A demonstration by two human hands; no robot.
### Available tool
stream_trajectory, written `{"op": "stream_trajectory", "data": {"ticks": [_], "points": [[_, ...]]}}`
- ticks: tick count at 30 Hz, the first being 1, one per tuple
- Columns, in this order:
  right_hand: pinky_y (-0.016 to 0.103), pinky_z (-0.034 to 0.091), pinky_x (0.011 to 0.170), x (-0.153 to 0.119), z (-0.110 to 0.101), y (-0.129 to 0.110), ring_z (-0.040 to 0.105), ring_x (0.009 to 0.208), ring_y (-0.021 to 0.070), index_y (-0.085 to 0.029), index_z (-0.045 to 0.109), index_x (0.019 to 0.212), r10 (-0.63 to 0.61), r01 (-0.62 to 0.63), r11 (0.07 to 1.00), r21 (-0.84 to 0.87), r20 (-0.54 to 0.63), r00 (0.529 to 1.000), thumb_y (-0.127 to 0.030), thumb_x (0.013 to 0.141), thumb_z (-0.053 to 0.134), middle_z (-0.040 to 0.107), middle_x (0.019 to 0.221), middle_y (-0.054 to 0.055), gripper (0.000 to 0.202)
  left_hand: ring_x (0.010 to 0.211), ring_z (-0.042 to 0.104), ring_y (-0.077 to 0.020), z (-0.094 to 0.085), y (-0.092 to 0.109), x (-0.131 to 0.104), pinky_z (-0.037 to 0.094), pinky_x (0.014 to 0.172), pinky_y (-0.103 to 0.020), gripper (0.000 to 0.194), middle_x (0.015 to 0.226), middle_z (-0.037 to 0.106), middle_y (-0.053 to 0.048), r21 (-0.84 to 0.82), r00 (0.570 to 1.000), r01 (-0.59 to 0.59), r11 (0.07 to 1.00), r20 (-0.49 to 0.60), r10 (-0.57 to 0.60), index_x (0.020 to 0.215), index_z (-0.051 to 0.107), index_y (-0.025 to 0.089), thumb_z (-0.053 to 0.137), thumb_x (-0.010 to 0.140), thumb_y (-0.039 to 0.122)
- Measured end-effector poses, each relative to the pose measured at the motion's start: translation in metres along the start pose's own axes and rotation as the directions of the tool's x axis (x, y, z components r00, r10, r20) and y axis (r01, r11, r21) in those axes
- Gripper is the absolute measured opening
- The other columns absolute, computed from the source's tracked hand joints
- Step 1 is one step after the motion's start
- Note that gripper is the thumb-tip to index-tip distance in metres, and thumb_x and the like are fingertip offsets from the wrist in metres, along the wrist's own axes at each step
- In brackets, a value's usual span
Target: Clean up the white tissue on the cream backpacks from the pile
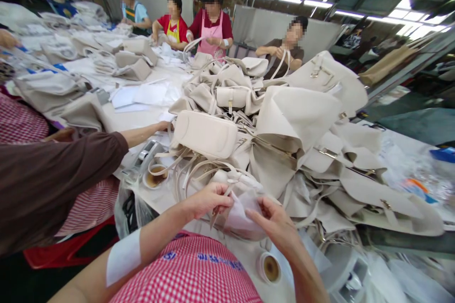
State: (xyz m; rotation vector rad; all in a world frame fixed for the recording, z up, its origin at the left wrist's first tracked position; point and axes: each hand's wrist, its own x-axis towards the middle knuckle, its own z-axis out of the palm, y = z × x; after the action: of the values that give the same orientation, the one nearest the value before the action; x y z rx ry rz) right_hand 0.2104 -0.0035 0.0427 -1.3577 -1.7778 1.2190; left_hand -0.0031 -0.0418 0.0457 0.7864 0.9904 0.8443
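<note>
Close to my apron, my left hand [215,200] is closed in a pinch on a narrow beige strap [228,191] and the near edge of a thin, translucent white sheet [243,210]. The other side of that sheet is pinched between the thumb and fingers of my right hand [272,220]. Under and behind both hands lies a beige handbag [236,180], partly covered by the sheet. A pointed strip hangs below my left fingers; whether it belongs to the same strap I cannot tell.
A heap of beige handbags [206,135] fills the table ahead and right. Cups of brown liquid stand left [155,176] and near my right forearm [269,267]. A tape dispenser [346,272] sits lower right. A co-worker's arm [145,135] reaches in from the left; several people work opposite.
</note>
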Motion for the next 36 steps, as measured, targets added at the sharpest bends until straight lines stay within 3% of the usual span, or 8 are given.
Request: {"op": "stream_trajectory", "data": {"ticks": [3, 7, 16, 20, 26, 30, 32, 36], "points": [[0.029, 0.050, 0.052, -0.012, 0.008, -0.003, 0.061, 0.057, 0.0184, -0.019, 0.067, 0.073, 0.168, -0.220, 0.929, 0.297, 0.190, 0.967, -0.049, 0.069, 0.078, 0.070, 0.067, 0.001, 0.032, 0.046, 0.040, -0.0065, -0.002, 0.001, -0.004, 0.026, 0.046, -0.020, 0.014, 0.053, 0.049, 0.006, 0.018, 1.000, -0.017, 1.000, -0.017, 0.017, 0.071, 0.057, 0.016, 0.065, 0.065, 0.026], [0.033, 0.055, 0.055, -0.028, 0.015, -0.007, 0.067, 0.058, 0.0217, -0.020, 0.066, 0.085, 0.362, -0.385, 0.781, 0.492, 0.147, 0.921, -0.046, 0.067, 0.080, 0.073, 0.073, 0.002, 0.035, 0.053, 0.051, -0.0097, -0.011, 0.002, -0.016, 0.034, 0.048, -0.021, 0.025, 0.065, 0.059, 0.004, 0.040, 1.000, 0.003, 0.999, -0.026, -0.002, 0.088, 0.061, 0.016, 0.064, 0.064, 0.023], [0.037, 0.059, 0.059, -0.037, 0.037, 0.003, 0.073, 0.074, 0.0281, -0.020, 0.073, 0.099, 0.390, -0.404, 0.797, 0.450, 0.128, 0.912, -0.054, 0.073, 0.073, 0.077, 0.081, 0.006, 0.042, 0.044, 0.046, -0.0087, -0.015, 0.002, -0.024, 0.036, 0.044, -0.022, 0.020, 0.054, 0.055, 0.006, 0.085, 0.985, -0.040, 0.996, -0.164, 0.053, 0.076, 0.060, 0.016, 0.068, 0.061, 0.027], [0.036, 0.061, 0.072, -0.036, 0.065, -0.001, 0.074, 0.085, 0.0255, -0.022, 0.075, 0.095, 0.432, -0.378, 0.549, 0.746, 0.135, 0.892, -0.048, 0.072, 0.078, 0.078, 0.096, 0.006, 0.035, 0.047, 0.049, -0.0087, -0.003, -0.006, -0.024, 0.037, 0.046, -0.021, 0.021, 0.057, 0.057, 0.005, 0.022, 0.973, -0.077, 0.997, -0.218, 0.080, 0.076, 0.058, 0.016, 0.069, 0.061, 0.025], [0.038, 0.059, 0.083, -0.034, 0.083, 0.004, 0.074, 0.087, 0.0225, -0.021, 0.075, 0.100, 0.471, -0.428, 0.297, 0.854, 0.259, 0.843, -0.044, 0.075, 0.078, 0.078, 0.101, 0.006, 0.034, 0.054, 0.053, -0.0104, 0.003, -0.031, -0.025, 0.039, 0.051, -0.022, 0.017, 0.061, 0.055, 0.005, 0.103, 0.890, -0.165, 0.981, -0.414, 0.193, 0.077, 0.055, 0.017, 0.066, 0.064, 0.017], [0.042, 0.059, 0.085, -0.037, 0.080, -0.005, 0.074, 0.089, 0.0241, -0.021, 0.074, 0.105, 0.455, -0.455, 0.294, 0.841, 0.295, 0.840, -0.040, 0.073, 0.081, 0.078, 0.103, 0.007, 0.038, 0.057, 0.053, -0.0126, 0.006, -0.032, -0.032, 0.040, 0.056, -0.025, 0.015, 0.062, 0.055, 0.005, 0.302, 0.847, -0.134, 0.944, -0.459, 0.267, 0.079, 0.055, 0.019, 0.066, 0.069, 0.016], [0.039, 0.060, 0.084, -0.037, 0.081, -0.013, 0.074, 0.087, 0.0221, -0.022, 0.073, 0.105, 0.454, -0.451, 0.317, 0.834, 0.284, 0.845, -0.033, 0.068, 0.086, 0.078, 0.102, 0.005, 0.040, 0.070, 0.057, -0.0157, 0.007, -0.031, -0.035, 0.044, 0.066, -0.028, 0.021, 0.074, 0.060, 0.002, 0.441, 0.789, -0.119, 0.890, -0.502, 0.354, 0.085, 0.057, 0.019, 0.068, 0.068, 0.016], [0.034, 0.061, 0.078, -0.036, 0.084, -0.027, 0.074, 0.079, 0.0194, -0.022, 0.073, 0.100, 0.467, -0.432, 0.386, 0.815, 0.232, 0.853, -0.022, 0.055, 0.092, 0.079, 0.095, 0.002, 0.049, 0.102, 0.057, -0.0231, 0.007, -0.038, -0.037, 0.045, 0.088, -0.036, 0.059, 0.117, 0.061, -0.008, 0.506, 0.698, -0.112, 0.855, -0.572, 0.430, 0.116, 0.055, 0.019, 0.077, 0.061, 0.018]]}}
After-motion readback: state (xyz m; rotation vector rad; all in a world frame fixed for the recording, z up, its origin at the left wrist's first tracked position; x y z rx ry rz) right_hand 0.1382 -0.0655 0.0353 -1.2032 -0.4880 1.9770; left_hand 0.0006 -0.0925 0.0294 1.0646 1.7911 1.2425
